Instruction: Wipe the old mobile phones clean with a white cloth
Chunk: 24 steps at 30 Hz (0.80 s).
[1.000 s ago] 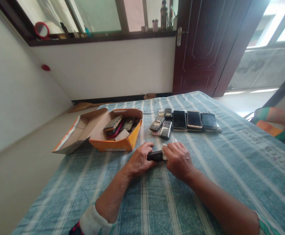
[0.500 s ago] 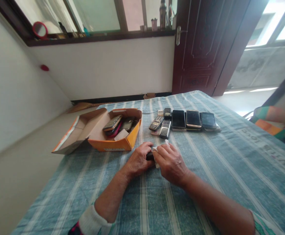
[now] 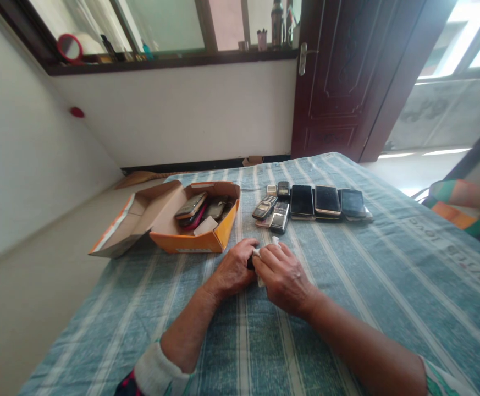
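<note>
Dark object mostly hidden, type unclear; front-right of orange box. Left hand grips it, fingers curled round. Right hand bunches white tissue against it, fingertips obscured.

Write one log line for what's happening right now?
left hand: holds black object | right hand: holds white tissue against it | orange box: open, phones inside | more phones: on striped cloth

The striped cloth reads "love" (the letters beside it are blurred).
</note>
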Each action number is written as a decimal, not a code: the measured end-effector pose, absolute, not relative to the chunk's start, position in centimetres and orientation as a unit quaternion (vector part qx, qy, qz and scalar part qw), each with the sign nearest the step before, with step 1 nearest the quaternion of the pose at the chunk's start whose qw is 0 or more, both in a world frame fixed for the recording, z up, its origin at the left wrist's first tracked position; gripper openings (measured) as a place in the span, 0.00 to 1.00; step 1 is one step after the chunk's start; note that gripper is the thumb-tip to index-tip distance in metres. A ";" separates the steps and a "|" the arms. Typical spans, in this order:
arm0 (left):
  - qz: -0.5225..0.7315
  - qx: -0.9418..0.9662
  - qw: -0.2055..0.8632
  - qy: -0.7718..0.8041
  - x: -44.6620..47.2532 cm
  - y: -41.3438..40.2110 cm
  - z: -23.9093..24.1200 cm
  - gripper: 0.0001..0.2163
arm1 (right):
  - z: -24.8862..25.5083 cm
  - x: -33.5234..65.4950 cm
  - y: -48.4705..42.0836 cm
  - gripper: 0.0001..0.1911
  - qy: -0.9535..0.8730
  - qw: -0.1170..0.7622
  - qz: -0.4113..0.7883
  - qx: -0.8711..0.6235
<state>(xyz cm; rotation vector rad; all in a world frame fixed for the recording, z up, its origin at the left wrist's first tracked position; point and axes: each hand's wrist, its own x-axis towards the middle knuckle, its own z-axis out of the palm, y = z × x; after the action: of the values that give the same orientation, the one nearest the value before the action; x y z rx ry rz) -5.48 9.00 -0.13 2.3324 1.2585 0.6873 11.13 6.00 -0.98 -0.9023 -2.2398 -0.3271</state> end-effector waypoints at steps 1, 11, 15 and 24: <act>0.246 0.835 0.200 0.450 -5.5 9.0 -0.1 0.08 | -1.0 11.1 6.0 0.15 -0.863 0.344 -0.126 -0.349; 0.212 0.826 0.218 0.475 -5.4 9.0 0.6 0.07 | -1.6 13.0 7.1 0.12 -0.834 0.346 -0.135 -0.408; 0.207 0.825 0.217 0.478 -5.4 9.0 0.5 0.08 | -1.7 13.5 7.4 0.12 -0.823 0.347 -0.135 -0.429; 0.209 0.828 0.217 0.473 -5.5 9.1 0.3 0.08 | -1.8 13.8 7.4 0.13 -0.813 0.343 -0.142 -0.448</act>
<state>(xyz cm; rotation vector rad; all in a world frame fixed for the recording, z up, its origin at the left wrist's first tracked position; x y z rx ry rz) -5.51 9.12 0.30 2.2929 1.3099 0.5782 13.77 7.44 -1.77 -1.1641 -2.1130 -0.3702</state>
